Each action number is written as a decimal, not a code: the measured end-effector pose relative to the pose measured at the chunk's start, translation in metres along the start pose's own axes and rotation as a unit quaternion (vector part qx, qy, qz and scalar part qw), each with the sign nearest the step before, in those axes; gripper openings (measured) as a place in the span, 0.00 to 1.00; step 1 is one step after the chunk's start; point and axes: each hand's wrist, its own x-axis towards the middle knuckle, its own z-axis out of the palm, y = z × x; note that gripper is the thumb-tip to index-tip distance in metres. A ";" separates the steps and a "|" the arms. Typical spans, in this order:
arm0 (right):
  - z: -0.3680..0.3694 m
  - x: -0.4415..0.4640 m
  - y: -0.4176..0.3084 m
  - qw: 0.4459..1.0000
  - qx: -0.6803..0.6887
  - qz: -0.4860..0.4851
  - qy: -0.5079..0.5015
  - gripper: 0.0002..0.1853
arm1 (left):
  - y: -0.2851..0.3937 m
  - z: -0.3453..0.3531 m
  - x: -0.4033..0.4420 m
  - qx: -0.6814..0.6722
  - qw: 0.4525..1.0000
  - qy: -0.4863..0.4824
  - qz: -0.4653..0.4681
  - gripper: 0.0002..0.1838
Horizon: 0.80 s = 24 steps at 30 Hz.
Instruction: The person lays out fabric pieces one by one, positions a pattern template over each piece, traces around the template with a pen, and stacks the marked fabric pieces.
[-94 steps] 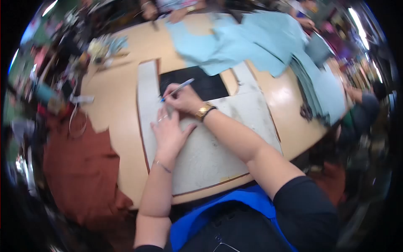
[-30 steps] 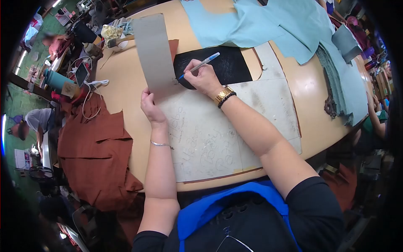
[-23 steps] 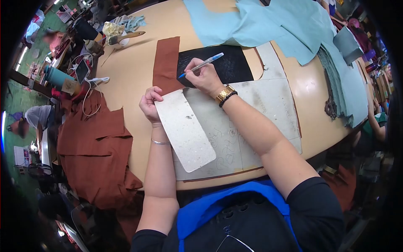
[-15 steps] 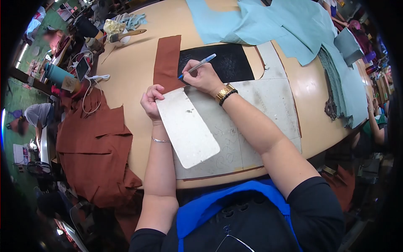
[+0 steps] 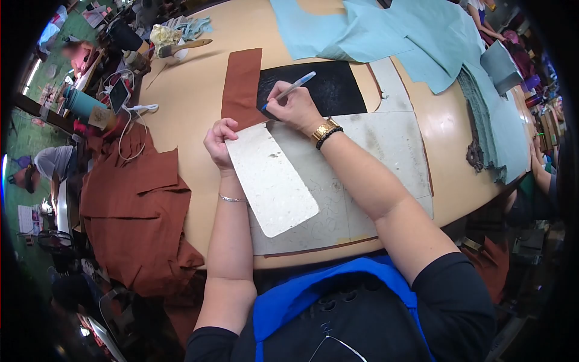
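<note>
My left hand (image 5: 221,145) is closed on the upper left corner of a white card pattern piece (image 5: 276,187), which has rounded lower corners and tilts over the work. In my right hand (image 5: 295,110) a blue-and-clear ballpoint pen (image 5: 297,85) is gripped, its blue tip down by the card's top edge. Beyond the card lies a rust-brown fabric strip (image 5: 242,84), its lower end partly covered. Under my right forearm spreads a large grey marked pattern board (image 5: 386,151) with a cutout; a black panel (image 5: 332,84) shows beside it.
Light blue fabric (image 5: 386,36) covers the far right, over a layered stack at the edge. Rust-brown cloth (image 5: 132,211) hangs off the left side. A brush (image 5: 187,47), a phone (image 5: 119,96) with white cable and a teal tumbler (image 5: 84,104) stand left. Other people are nearby.
The lower end of the white card has risen slightly and shifted a little right. The pen has tilted slightly and moved a little right with my right hand. Both hands keep their grip.
</note>
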 end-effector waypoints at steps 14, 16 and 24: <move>-0.001 0.000 -0.001 0.999 -0.045 -0.011 -0.018 0.09 | -0.004 0.000 0.001 0.004 1.000 0.005 0.014 0.27; -0.010 0.002 0.014 0.991 0.124 0.023 0.045 0.08 | -0.013 -0.004 0.005 0.008 0.999 -0.008 0.047 0.26; -0.172 -0.115 -0.030 0.984 -0.067 0.061 0.154 0.15 | -0.009 0.009 0.006 0.070 0.995 0.070 0.006 0.39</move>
